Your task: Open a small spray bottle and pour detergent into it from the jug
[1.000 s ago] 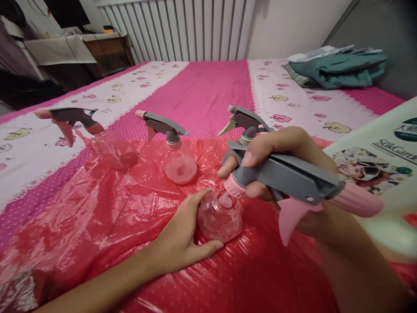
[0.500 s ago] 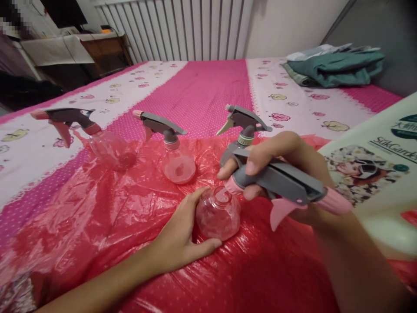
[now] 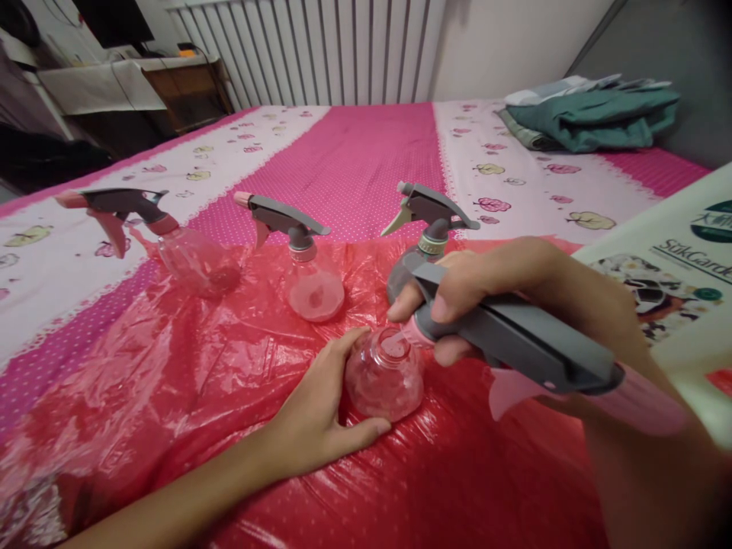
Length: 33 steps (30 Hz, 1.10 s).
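My left hand (image 3: 325, 415) curls around the side of a clear pink spray bottle (image 3: 384, 381) whose mouth is uncovered. Above and right of that mouth, my right hand (image 3: 515, 290) grips a grey and pink spray trigger head (image 3: 531, 347). The head lies tilted, its pink collar close beside the bottle's rim and its nozzle pointing right. Part of a tube seems to show at the bottle mouth. Behind stand a pink spray bottle (image 3: 314, 286) and one with a pale green trigger (image 3: 431, 229), partly hidden by my right hand. Another pink spray bottle (image 3: 197, 259) leans at the left.
Crumpled red plastic sheeting (image 3: 229, 412) lies under the bottles on a pink and white bedspread (image 3: 366, 160). A large pale bottle (image 3: 686, 267) with a printed label stands at the right. Folded clothes (image 3: 595, 118) lie at the back right; a radiator (image 3: 309, 53) is behind.
My right hand has moved slightly right and nearer, with the trigger head's nozzle end swung right and down. The left hand and the bottle have hardly moved.
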{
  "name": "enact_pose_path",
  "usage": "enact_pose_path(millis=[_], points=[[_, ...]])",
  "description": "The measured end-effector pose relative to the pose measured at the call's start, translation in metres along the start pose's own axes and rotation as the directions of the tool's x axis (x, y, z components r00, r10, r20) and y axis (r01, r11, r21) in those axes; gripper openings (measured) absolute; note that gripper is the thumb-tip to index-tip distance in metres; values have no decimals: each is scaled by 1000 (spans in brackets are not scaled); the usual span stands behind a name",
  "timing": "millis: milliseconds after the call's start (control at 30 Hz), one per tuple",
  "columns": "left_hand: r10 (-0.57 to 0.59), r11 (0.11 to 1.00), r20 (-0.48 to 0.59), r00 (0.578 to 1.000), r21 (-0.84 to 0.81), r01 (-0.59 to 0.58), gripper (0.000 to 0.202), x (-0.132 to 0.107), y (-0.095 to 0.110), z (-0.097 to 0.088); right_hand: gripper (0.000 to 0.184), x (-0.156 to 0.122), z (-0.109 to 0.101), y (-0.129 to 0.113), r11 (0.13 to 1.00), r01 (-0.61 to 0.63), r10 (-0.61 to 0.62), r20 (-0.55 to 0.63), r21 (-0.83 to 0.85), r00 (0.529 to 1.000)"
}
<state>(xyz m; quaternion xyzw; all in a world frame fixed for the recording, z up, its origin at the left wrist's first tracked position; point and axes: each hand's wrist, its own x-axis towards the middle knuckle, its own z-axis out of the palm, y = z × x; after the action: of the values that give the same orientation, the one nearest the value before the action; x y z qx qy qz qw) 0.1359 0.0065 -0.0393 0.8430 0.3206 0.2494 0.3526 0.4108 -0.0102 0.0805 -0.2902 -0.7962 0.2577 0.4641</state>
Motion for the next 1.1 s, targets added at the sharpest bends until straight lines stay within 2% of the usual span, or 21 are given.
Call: enact_pose_path(millis=[133, 267, 333, 433, 500, 567, 700, 833, 900, 1033, 1100], points=[[-11, 1000, 10, 1000, -1, 11, 99, 0, -2, -2, 12, 0, 2, -3, 1000, -14, 13, -43, -17, 999], [-21, 1000, 19, 1000, -8, 21, 98, -3, -6, -5, 14, 3, 8, -11, 995, -73, 63, -144, -69, 988], [-30, 999, 18, 999, -15, 31, 98, -5, -7, -7, 18, 5, 13, -15, 993, -112, 103, -202, -36, 974], [-33, 999, 16, 999, -8, 33, 97, -6, -7, -7, 14, 6, 18, -16, 987, -126, 147, -246, 101, 958], [-21, 1000, 12, 1000, -3, 21, 97, -5, -7, -7, 14, 6, 19, -11, 980, -92, 133, -234, 179, 963], [-16, 1000, 8, 1000, -5, 16, 98, -4, -6, -6, 13, 5, 18, -4, 971, -74, 111, -160, 226, 981], [-37, 999, 6, 999, -29, 37, 98, -2, -4, -2, 15, 5, 13, 6, 986, -47, 61, -88, 159, 994], [-37, 998, 9, 999, -43, 38, 100, -2, -5, -1, 17, 7, 9, 6, 988, -37, 41, -26, 147, 999], [-36, 999, 12, 999, -36, 36, 100, -2, -5, -2, 25, 8, 9, 4, 992, -37, 41, -33, 119, 999], [-43, 999, 16, 999, -33, 43, 100, -2, -5, -2, 14, 6, 8, 2, 997, -52, 57, -84, 59, 995], [-39, 999, 14, 999, -32, 39, 100, -2, -5, -2, 14, 4, 9, 0, 996, -64, 70, -99, 65, 993]])
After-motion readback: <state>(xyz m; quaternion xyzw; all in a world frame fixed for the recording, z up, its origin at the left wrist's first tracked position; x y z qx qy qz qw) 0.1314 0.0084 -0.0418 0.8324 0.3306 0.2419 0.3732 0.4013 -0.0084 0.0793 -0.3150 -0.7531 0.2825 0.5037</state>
